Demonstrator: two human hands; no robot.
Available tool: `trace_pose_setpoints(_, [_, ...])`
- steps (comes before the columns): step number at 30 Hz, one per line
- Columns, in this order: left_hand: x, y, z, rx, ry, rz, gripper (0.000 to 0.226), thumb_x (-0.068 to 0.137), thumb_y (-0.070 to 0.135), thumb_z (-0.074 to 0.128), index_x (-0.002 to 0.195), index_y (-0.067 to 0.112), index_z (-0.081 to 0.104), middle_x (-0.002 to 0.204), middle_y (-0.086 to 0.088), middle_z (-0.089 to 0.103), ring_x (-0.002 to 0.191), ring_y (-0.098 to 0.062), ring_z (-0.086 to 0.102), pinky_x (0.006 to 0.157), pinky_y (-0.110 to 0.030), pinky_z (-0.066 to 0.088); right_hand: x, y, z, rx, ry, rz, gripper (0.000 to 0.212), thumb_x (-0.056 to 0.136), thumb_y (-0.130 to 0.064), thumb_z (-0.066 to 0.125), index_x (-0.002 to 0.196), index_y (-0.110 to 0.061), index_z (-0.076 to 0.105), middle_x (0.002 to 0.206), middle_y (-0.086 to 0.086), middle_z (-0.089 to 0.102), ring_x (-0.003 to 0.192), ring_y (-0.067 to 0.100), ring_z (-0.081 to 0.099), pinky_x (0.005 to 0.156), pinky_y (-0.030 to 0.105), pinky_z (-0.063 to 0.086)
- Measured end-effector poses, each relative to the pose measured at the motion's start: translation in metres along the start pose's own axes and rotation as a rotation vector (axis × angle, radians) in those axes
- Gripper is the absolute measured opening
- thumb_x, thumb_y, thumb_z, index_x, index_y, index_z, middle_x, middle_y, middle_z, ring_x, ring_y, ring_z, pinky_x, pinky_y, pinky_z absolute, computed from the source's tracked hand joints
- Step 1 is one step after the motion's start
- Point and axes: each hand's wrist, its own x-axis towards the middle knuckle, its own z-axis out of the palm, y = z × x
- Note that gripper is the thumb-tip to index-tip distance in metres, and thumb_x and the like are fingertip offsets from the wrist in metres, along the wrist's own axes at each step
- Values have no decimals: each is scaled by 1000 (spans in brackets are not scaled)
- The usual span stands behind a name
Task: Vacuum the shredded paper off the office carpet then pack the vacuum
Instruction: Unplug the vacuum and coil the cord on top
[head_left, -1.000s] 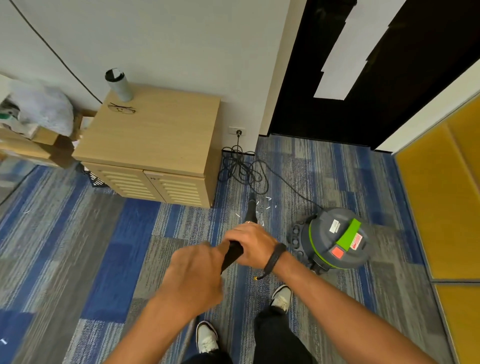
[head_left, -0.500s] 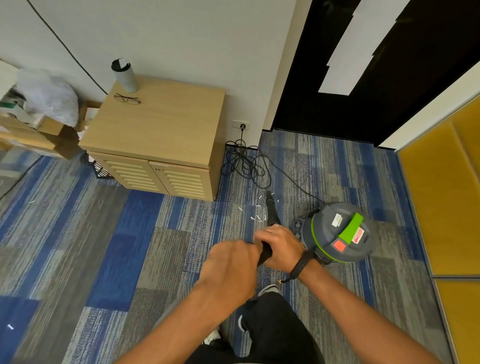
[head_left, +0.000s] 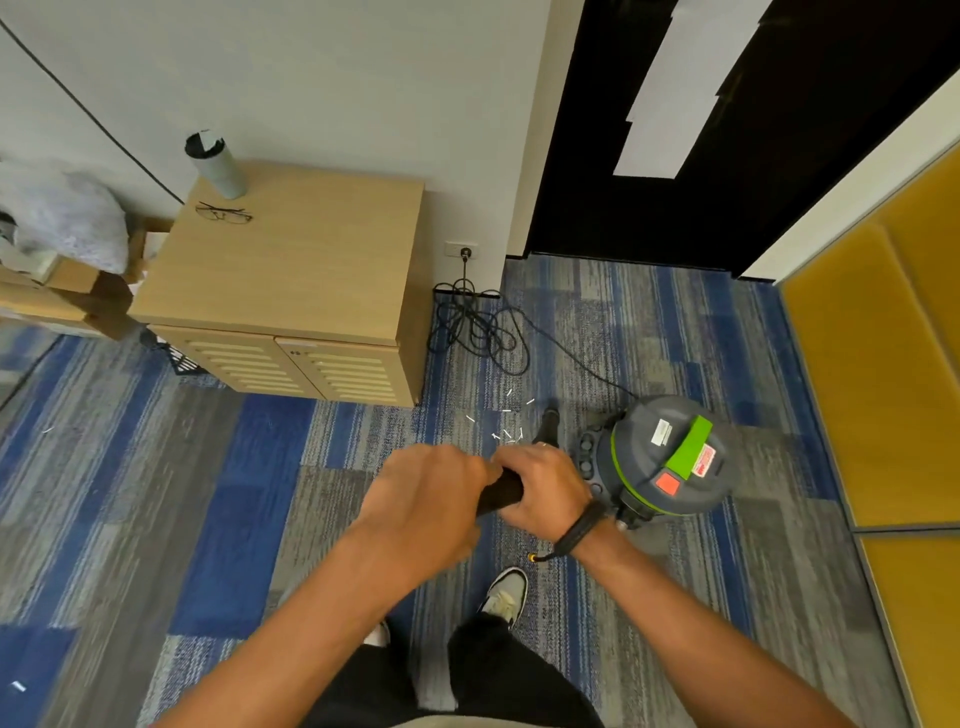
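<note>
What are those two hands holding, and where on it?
Both grip the black vacuum wand at its upper end: the left hand nearer the body, the right hand just ahead of it.

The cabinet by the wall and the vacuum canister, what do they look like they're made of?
The cabinet looks like light wood-grain laminate or veneer, matte: fine straight grain lines, flat square edges, slatted doors. The vacuum canister looks like moulded plastic, grey with a slight sheen and bright green trim: rounded, seamless shapes with stuck-on labels. Metal under the grey cannot be ruled out.
</note>
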Motion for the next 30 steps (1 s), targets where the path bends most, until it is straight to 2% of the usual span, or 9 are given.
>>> trace_pose_setpoints(4, [-11,-14,7,-18,10,0,42,95,31,65,135,37,56,94,5,70,82,-16,70,73,-34,60,6,-13,8,17,8,-8,14,80,-18,74,82,-22,60,73,-11,62,67,5,56,71,22,46])
trace_pose_setpoints(7, [-24,-38,9,2,36,-21,34,96,27,62,128,36,60,92,5,70,80,-16,69,70,-32,58,21,-37,20,14,23,-35,8,82,-25,65,78,-22,59,70,-10,61,64,5,53,70,18,39])
trace_pose_setpoints(9, [-34,-56,11,41,31,-17,31,98,29,61,128,35,59,90,5,69,75,-14,66,66,-30,55,32,-53,35,16,23,-35,8,82,-25,66,80,-23,59,70,-14,57,65,1,49,71,19,42])
trace_pose_setpoints(12, [-47,-86,12,66,20,-8,33,98,27,60,131,34,58,91,5,70,75,-15,65,65,-29,52,48,-77,59,9,55,2,24,79,-16,79,82,-27,58,74,-22,49,69,-3,46,74,26,51])
trace_pose_setpoints(17, [-64,-125,16,35,3,34,43,94,26,65,135,37,57,93,5,70,82,-17,69,68,-30,54,58,-109,84,13,83,42,23,79,-14,79,84,-26,59,75,-21,52,71,-4,48,76,21,48])
trace_pose_setpoints(21, [-75,-137,21,11,21,107,41,93,25,67,132,38,59,90,6,68,74,-15,61,65,-30,49,47,-123,96,26,126,83,16,83,-17,73,80,-22,59,70,-14,59,64,0,52,65,24,51])
trace_pose_setpoints(24, [-85,-147,26,-27,19,130,40,91,26,68,128,40,61,88,7,68,77,-16,66,69,-34,56,41,-136,105,15,169,93,14,83,-21,68,76,-24,56,66,-12,57,59,2,50,60,32,52])
trace_pose_setpoints(28, [-101,-163,28,-25,17,151,41,91,29,66,130,40,60,90,6,68,79,-17,68,70,-33,56,39,-152,117,21,150,85,7,82,-26,60,78,-20,60,68,-7,62,62,12,59,61,35,54])
trace_pose_setpoints(30, [-108,-173,28,-19,19,140,43,91,26,66,131,41,60,92,6,69,82,-18,69,71,-33,56,45,-162,123,16,144,78,8,81,-26,59,79,-19,62,69,-7,63,64,12,61,64,29,52])
